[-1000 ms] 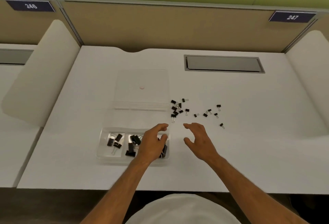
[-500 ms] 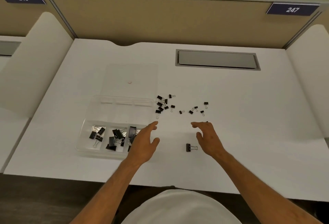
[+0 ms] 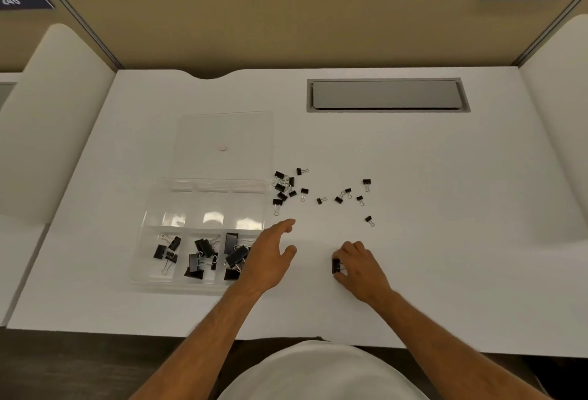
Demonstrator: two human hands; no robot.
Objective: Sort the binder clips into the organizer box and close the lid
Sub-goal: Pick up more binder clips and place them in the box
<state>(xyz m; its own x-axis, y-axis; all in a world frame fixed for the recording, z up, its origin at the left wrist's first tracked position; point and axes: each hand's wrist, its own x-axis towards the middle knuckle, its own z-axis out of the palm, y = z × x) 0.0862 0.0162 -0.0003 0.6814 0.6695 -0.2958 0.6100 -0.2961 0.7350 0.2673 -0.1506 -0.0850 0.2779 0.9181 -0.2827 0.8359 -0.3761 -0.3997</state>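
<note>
Right hand (image 3: 359,264) pinching a clip (image 3: 335,265) (black) on the desk (image 3: 445,256), left hand (image 3: 270,256) relaxed near the box (image 3: 203,183).

**What the view hides**

The left hand (image 3: 269,256) covers the right end of the organizer box (image 3: 149,224) and part of the large binder clips (image 3: 236,255) there. The right hand (image 3: 358,264) hides most of one binder clip (image 3: 335,265). Both forearms run off the bottom edge. The small clips (image 3: 283,189) overlap, too small to count.
</note>
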